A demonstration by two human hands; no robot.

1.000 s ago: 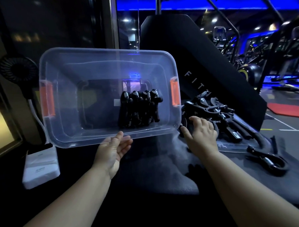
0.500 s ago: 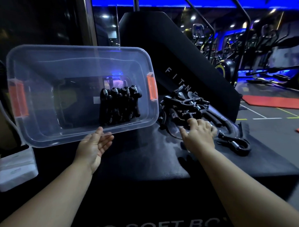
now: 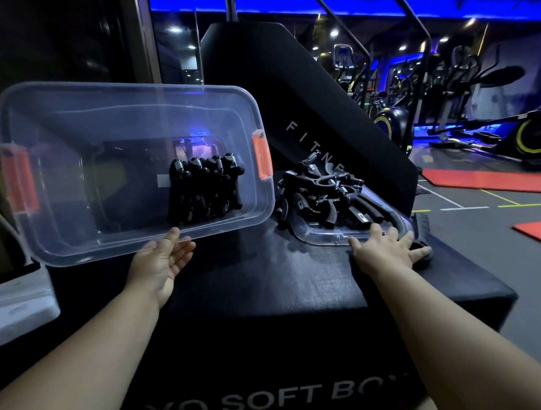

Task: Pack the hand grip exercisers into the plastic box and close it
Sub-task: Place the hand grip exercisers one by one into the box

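Lower centre, the left hand (image 3: 163, 265), grip wide, is propping the tilted plastic box (image 3: 76, 194); unclasped, it risks slipping and spilling the packed exercisers (image 3: 205, 189). Right of centre, the right hand (image 3: 386, 249), grip wide, is now covering a stray exerciser (image 3: 422, 247), having left the pile (image 3: 321, 190) on the lid (image 3: 320, 239).

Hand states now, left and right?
Left hand: open, palm up, against the lower rim of the tilted plastic box.
Right hand: open, fingers spread over a loose grip exerciser, not curled round it.
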